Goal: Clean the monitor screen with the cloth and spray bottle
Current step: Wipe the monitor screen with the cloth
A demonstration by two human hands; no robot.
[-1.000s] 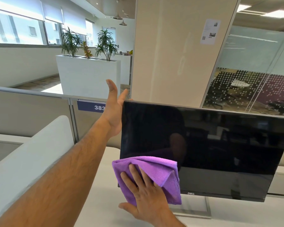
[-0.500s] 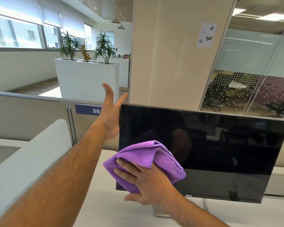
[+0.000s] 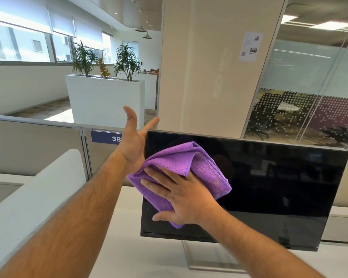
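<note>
A black monitor (image 3: 269, 187) stands on a white desk, its screen dark and reflective. A folded purple cloth (image 3: 201, 169) lies flat against the screen's left half. My right hand (image 3: 181, 197) presses on the cloth with fingers spread. My left hand (image 3: 134, 141) braces the monitor's upper left edge, palm against the side and fingers behind it. No spray bottle is in view.
The monitor's silver stand (image 3: 205, 257) rests on the white desk (image 3: 129, 247). A grey partition (image 3: 28, 145) with a blue number plate (image 3: 107, 137) runs behind. A white curved chair back (image 3: 34, 193) is at left, a wide pillar (image 3: 209, 67) behind.
My right hand has slid the purple cloth upward from the screen's lower left corner to its middle left. The left hand stays on the monitor's edge.
</note>
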